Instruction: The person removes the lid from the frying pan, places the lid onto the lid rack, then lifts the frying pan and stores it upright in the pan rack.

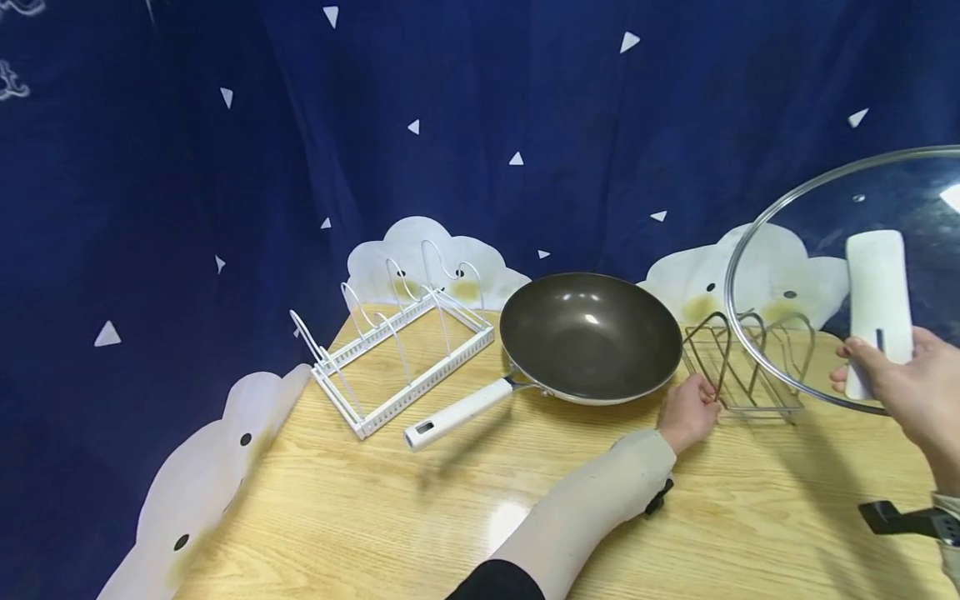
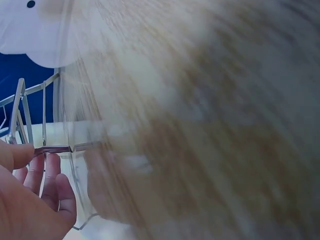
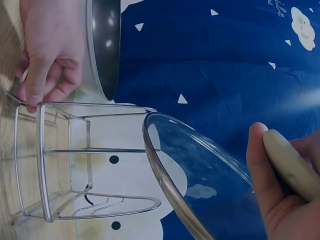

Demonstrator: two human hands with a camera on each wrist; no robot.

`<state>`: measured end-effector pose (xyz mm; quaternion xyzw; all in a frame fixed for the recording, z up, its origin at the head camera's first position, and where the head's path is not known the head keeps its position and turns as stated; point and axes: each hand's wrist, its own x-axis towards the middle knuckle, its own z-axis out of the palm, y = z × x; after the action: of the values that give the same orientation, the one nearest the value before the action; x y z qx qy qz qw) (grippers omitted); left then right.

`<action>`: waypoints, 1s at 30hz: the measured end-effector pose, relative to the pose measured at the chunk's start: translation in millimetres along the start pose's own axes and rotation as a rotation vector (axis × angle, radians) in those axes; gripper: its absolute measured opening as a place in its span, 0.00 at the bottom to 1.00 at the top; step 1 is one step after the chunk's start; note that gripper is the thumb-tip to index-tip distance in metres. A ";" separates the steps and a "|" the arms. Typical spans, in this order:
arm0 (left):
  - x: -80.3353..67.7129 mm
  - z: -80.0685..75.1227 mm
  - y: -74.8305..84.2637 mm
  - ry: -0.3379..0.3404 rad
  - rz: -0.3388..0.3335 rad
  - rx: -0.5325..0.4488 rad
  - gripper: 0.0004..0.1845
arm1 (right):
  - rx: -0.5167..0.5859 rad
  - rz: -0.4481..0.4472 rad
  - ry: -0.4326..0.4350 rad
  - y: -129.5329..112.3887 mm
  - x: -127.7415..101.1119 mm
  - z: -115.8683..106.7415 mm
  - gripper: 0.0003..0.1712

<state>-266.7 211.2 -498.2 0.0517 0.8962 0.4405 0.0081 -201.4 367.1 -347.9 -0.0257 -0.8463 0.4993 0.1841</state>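
Note:
My right hand (image 1: 900, 379) grips the white handle (image 1: 877, 308) of a glass lid (image 1: 832, 250) and holds it tilted in the air, above and just right of a steel wire rack (image 1: 750, 367). In the right wrist view the lid's rim (image 3: 170, 185) hangs over the rack (image 3: 65, 165), apart from it. My left hand (image 1: 690, 410) pinches the rack's near left corner on the table; the left wrist view shows its fingers (image 2: 30, 170) on a steel wire (image 2: 55, 148). A dark wok (image 1: 588, 333) with a white handle (image 1: 457, 412) sits just left of the rack.
A white wire rack (image 1: 397, 350) stands at the table's back left. The wooden table (image 1: 450, 517) reaches to a dark blue curtain with white cloud shapes (image 1: 435, 250) behind. A black wrist strap (image 1: 900, 518) shows at the lower right.

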 end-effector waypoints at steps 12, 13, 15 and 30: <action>-3.5 1.2 -2.4 0.069 0.098 0.131 0.08 | -0.293 0.140 -0.013 -6.3 -3.4 7.2 0.35; -4.1 1.5 -3.0 0.075 0.106 0.135 0.08 | -0.300 0.141 -0.019 -5.7 -3.7 7.6 0.35; -4.6 1.8 -3.5 0.086 0.117 0.146 0.08 | -0.299 0.138 -0.028 -3.5 -3.3 8.1 0.36; -4.5 0.1 2.4 0.040 0.072 0.185 0.10 | -0.422 0.098 -0.078 -1.5 0.2 13.2 0.32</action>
<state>-262.0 212.3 -496.4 0.0758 0.9306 0.3569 -0.0305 -205.8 355.3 -352.3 -0.0854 -0.9362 0.3201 0.1175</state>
